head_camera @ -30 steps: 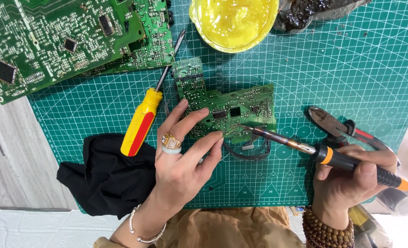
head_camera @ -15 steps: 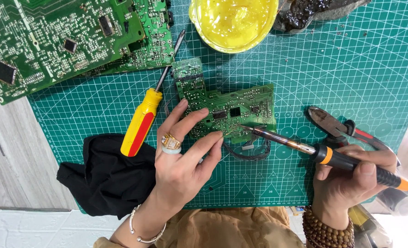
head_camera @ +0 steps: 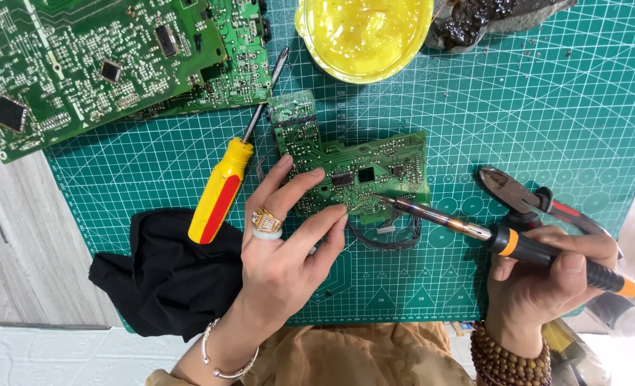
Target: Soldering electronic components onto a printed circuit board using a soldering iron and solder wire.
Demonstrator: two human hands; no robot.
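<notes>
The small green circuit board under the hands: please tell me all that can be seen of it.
The small green circuit board lies flat on the green cutting mat, solder side up, with many silvery solder points and a dark square chip near its middle. Its outline is irregular: a narrow tab rises at its upper left. The left hand presses its lower left edge with the fingertips. The soldering iron, held by the right hand, has its tip at the lower edge. A loop of dark wires lies just below it.

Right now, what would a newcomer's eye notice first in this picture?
The right hand holds a soldering iron, its tip on the small green board at centre, which the left hand steadies. A yellow bowl sits at the top, and a yellow-red screwdriver lies left of the board.
</notes>
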